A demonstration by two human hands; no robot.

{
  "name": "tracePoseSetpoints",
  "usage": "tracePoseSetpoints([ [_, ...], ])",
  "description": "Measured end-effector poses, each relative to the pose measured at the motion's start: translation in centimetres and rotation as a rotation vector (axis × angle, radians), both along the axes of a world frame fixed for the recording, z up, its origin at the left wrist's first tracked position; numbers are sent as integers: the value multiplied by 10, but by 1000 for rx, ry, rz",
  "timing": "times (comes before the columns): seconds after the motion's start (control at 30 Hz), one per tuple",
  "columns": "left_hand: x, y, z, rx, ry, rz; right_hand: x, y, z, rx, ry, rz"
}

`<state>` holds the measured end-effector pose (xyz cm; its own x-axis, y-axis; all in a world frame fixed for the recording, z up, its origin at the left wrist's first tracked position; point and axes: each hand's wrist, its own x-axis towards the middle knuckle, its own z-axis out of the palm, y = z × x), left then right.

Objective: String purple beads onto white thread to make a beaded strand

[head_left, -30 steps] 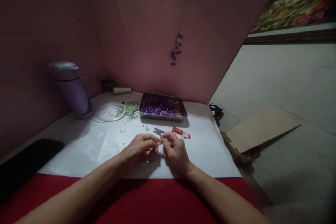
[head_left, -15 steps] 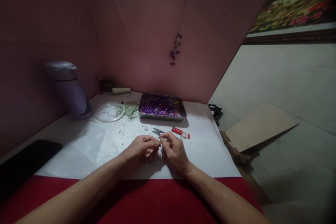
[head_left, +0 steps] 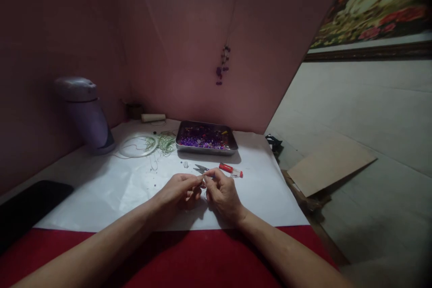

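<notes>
My left hand (head_left: 183,189) is closed in a pinch, its fingertips meeting those of my right hand (head_left: 222,192) above the white sheet (head_left: 111,198). Something tiny sits between the fingertips, too small to name, and a faint thin strand seems to hang below. Just beyond the fingers lie small scissors (head_left: 200,168), their handles partly hidden by my right hand. Beside them is a red lighter (head_left: 231,170). A clear bead cluster (head_left: 185,164) rests left of the blades. Farther back stands a metal tray (head_left: 206,150) filled with purple and other coloured beads.
A tangle of green thread (head_left: 166,143) and a white ring (head_left: 154,147) lie left of the tray. Behind them are a pale roll (head_left: 153,118) and a purple flask-like container (head_left: 88,119). A beaded strand (head_left: 222,65) hangs before the pink panel (head_left: 175,54). A black object (head_left: 40,202) lies at left.
The view has shifted slightly, moving the surroundings a little left. Both hands stay pinched together, with the left fingertips turned slightly.
</notes>
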<state>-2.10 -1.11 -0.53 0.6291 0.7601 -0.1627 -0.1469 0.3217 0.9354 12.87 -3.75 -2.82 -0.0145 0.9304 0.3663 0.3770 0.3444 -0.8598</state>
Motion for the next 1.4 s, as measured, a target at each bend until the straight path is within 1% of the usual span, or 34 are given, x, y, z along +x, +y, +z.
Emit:
tracePoseSetpoints([
  [0.13,0,1,-3,-20,-13,16,0,1,0,15,-11,-20],
  [0.23,1,3,-4,9,38,45,-1,0,1,36,-10,-19],
  [0.37,1,6,-3,51,86,138,-1,0,2,58,7,-50],
  [0.47,-1,9,2,50,56,223,-1,0,1,76,8,-105],
  [0.53,-4,11,4,43,36,258,0,0,0,128,-37,-151],
  [0.63,-7,14,5,52,41,288,1,-1,0,240,-171,-193],
  [0.73,-9,17,3,93,58,298,1,-1,1,326,-294,-204],
  [0.87,-9,18,2,148,82,293,0,-1,1,419,-407,-199],
  [1.0,-10,20,1,186,188,300,6,2,0,460,-510,-254],
  [1.1,-11,21,1,188,295,305,15,4,5,473,-504,-277],
  [1.17,-11,20,1,159,336,278,19,7,12,480,-456,-258],
  [1.23,-12,17,4,90,327,196,20,14,19,501,-365,-226],
  [1.33,-12,12,8,-132,205,-36,16,29,24,514,-248,-159],
  [1.4,-11,9,11,-286,92,-166,14,38,22,415,-301,-82],
])
